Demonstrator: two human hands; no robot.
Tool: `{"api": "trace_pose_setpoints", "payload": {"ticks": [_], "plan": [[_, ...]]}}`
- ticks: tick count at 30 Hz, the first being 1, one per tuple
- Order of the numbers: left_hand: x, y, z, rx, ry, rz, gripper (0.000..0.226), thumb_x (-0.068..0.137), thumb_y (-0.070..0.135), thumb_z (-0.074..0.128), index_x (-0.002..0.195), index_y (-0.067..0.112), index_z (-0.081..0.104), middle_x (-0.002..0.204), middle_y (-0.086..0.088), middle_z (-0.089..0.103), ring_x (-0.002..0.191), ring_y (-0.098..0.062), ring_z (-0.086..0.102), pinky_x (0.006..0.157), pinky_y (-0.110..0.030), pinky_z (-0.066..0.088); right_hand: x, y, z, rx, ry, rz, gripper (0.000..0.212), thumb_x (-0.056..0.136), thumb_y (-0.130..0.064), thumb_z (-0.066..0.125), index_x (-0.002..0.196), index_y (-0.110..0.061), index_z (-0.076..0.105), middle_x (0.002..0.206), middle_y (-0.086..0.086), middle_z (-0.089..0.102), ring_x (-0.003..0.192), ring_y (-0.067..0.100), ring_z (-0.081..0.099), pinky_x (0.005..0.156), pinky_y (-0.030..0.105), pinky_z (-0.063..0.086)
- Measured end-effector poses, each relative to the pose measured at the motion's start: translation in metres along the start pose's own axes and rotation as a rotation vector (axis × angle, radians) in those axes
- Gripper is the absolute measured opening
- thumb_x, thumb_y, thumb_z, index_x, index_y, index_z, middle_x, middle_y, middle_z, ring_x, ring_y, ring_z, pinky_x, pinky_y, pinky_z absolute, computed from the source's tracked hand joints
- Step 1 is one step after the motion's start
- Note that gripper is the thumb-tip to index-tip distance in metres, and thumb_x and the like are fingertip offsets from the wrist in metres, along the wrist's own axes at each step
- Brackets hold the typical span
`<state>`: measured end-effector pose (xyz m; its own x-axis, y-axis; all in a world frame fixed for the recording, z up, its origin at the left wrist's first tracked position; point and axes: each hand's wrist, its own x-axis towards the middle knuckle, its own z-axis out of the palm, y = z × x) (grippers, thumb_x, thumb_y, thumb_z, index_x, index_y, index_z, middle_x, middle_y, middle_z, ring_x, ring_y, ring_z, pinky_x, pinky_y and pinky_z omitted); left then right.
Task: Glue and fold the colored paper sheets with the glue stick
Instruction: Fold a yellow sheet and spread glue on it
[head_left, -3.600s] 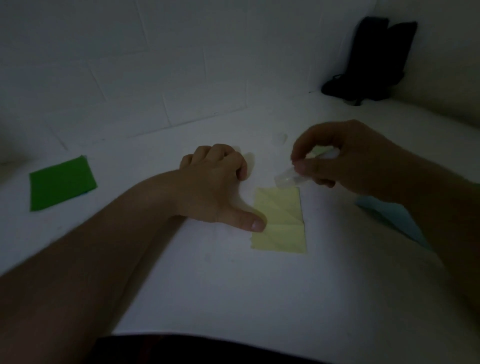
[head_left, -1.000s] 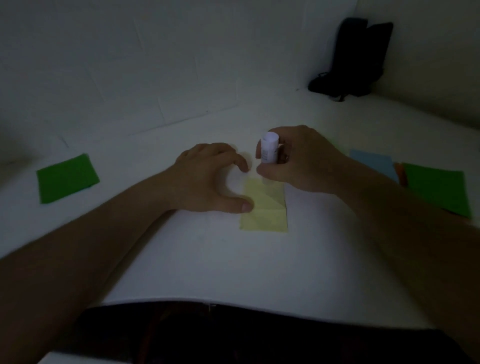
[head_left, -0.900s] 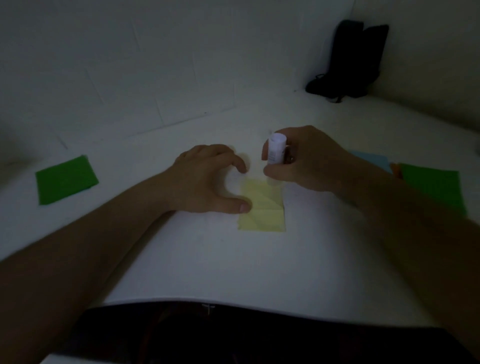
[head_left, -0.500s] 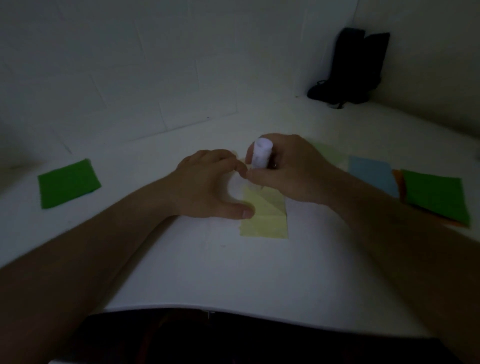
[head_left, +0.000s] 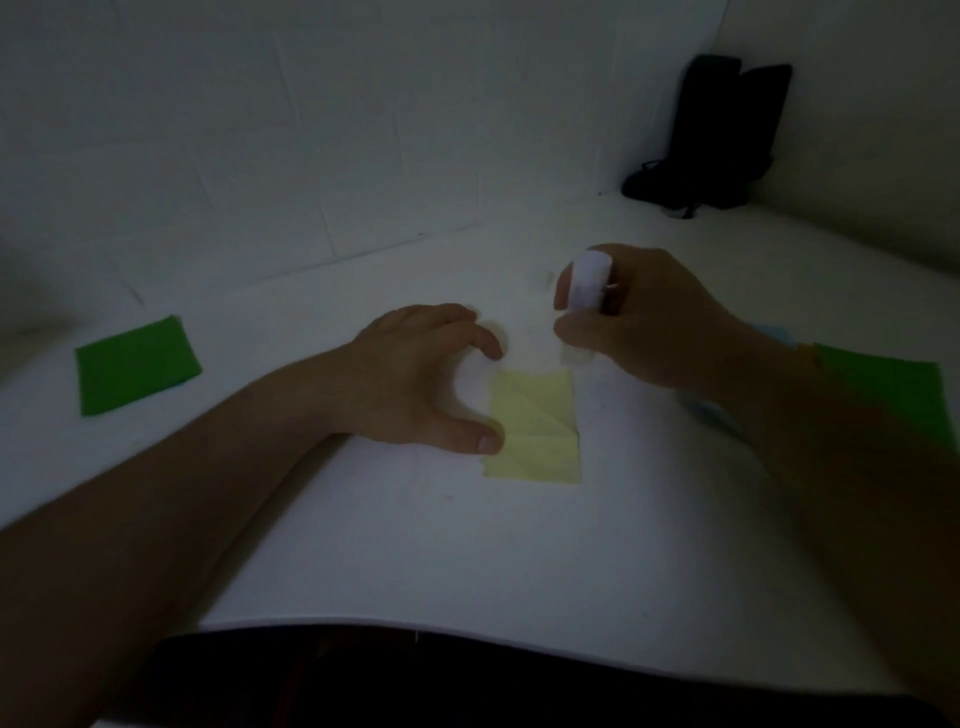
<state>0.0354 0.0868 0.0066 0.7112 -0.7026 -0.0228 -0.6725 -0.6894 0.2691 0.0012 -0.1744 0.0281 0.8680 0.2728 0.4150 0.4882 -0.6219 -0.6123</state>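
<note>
A creased yellow paper square (head_left: 537, 426) lies flat on the white table (head_left: 467, 545) in the middle of the view. My left hand (head_left: 415, 374) rests beside it, the thumb pressing its left edge and the fingers curled above its far left corner. My right hand (head_left: 639, 317) grips a white glue stick (head_left: 587, 283) upright, its lower end just beyond the paper's far right corner. Whether the tip touches the paper is hidden by my fingers.
A green paper sheet (head_left: 135, 364) lies at the far left. At the right, under my forearm, lie another green sheet (head_left: 883, 395), an orange edge and a light blue sheet (head_left: 706, 410). A black bag (head_left: 711, 135) leans in the back corner against the wall.
My right hand with the glue stick has drawn back from over the paper to just past its far right corner. My left hand keeps pinning the yellow sheet.
</note>
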Motion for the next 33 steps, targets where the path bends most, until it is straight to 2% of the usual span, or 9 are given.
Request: {"api": "trace_pose_setpoints", "payload": {"ticks": [3,6,9,12,17,23,28,31,33], "plan": [[0.001,-0.001,0.001,0.014,-0.009,-0.004,0.097,0.051,0.097,0.051,0.137,0.054,0.037,0.162,0.006,0.029,0.15,-0.017,0.024,0.121,-0.036,0.02,0.004,-0.013,0.017,0.023,0.038,0.004,0.016,0.079,-0.031,0.072,0.071,-0.03,0.059,0.079,-0.007,0.066,0.075,0.012,0.067,0.072,0.036,0.054],[0.0,0.001,0.0,0.018,0.005,0.007,0.101,0.051,0.094,0.051,0.14,0.046,0.041,0.154,0.008,0.037,0.143,-0.014,0.031,0.111,-0.026,0.02,0.003,-0.02,0.032,-0.045,-0.016,-0.038,0.022,0.075,-0.042,0.066,0.067,-0.025,0.056,0.078,-0.003,0.066,0.072,0.011,0.065,0.067,0.026,0.047],[0.001,0.001,0.0,0.014,0.03,0.029,0.103,0.053,0.093,0.052,0.141,0.04,0.044,0.148,0.011,0.044,0.136,-0.013,0.039,0.114,-0.03,0.027,0.005,-0.016,0.038,-0.051,-0.033,-0.008,0.015,0.083,-0.023,0.074,0.077,-0.015,0.062,0.075,-0.003,0.064,0.071,0.009,0.062,0.06,0.011,0.039],[0.004,-0.001,-0.001,0.011,0.015,0.039,0.105,0.056,0.092,0.055,0.145,0.037,0.044,0.143,0.012,0.048,0.132,-0.015,0.044,0.114,-0.041,0.034,0.007,-0.021,0.044,-0.015,-0.049,0.022,0.012,0.082,-0.018,0.075,0.082,-0.02,0.064,0.077,-0.006,0.065,0.071,0.01,0.063,0.06,0.017,0.042],[0.01,-0.004,0.003,0.012,0.031,0.092,0.101,0.06,0.094,0.055,0.141,0.036,0.047,0.137,0.008,0.054,0.126,-0.018,0.051,0.107,-0.045,0.042,0.005,-0.027,0.05,0.122,-0.042,0.065,0.013,0.084,-0.02,0.078,0.085,-0.024,0.066,0.078,-0.01,0.069,0.073,0.006,0.068,0.066,0.02,0.05],[0.002,-0.001,0.001,0.019,0.011,0.032,0.099,0.053,0.095,0.051,0.138,0.045,0.042,0.153,0.01,0.038,0.142,-0.014,0.033,0.119,-0.035,0.025,0.008,-0.026,0.034,0.131,0.081,0.006,0.022,0.076,-0.023,0.072,0.066,-0.032,0.055,0.076,0.0,0.067,0.07,0.016,0.067,0.064,0.034,0.052],[0.003,0.002,-0.002,0.002,0.017,0.048,0.106,0.056,0.092,0.053,0.144,0.032,0.046,0.142,0.01,0.049,0.131,-0.016,0.044,0.115,-0.042,0.034,0.002,-0.021,0.047,-0.007,-0.032,0.033,0.011,0.082,-0.023,0.074,0.081,-0.023,0.063,0.078,-0.005,0.065,0.072,0.01,0.063,0.063,0.027,0.046],[0.003,0.005,-0.003,-0.003,0.003,0.069,0.101,0.059,0.088,0.054,0.143,0.033,0.047,0.141,0.007,0.052,0.129,-0.015,0.046,0.112,-0.039,0.036,0.0,-0.028,0.051,0.048,-0.037,0.023,0.015,0.085,-0.02,0.077,0.084,-0.025,0.063,0.074,-0.009,0.065,0.068,0.005,0.063,0.06,0.018,0.045],[0.005,0.003,-0.001,0.002,0.016,0.087,0.093,0.061,0.088,0.057,0.137,0.035,0.049,0.135,0.008,0.054,0.125,-0.016,0.05,0.108,-0.042,0.04,0.0,-0.031,0.05,0.111,-0.048,0.015,0.017,0.085,-0.022,0.079,0.082,-0.029,0.063,0.077,-0.009,0.069,0.071,0.005,0.067,0.066,0.02,0.05]]}}
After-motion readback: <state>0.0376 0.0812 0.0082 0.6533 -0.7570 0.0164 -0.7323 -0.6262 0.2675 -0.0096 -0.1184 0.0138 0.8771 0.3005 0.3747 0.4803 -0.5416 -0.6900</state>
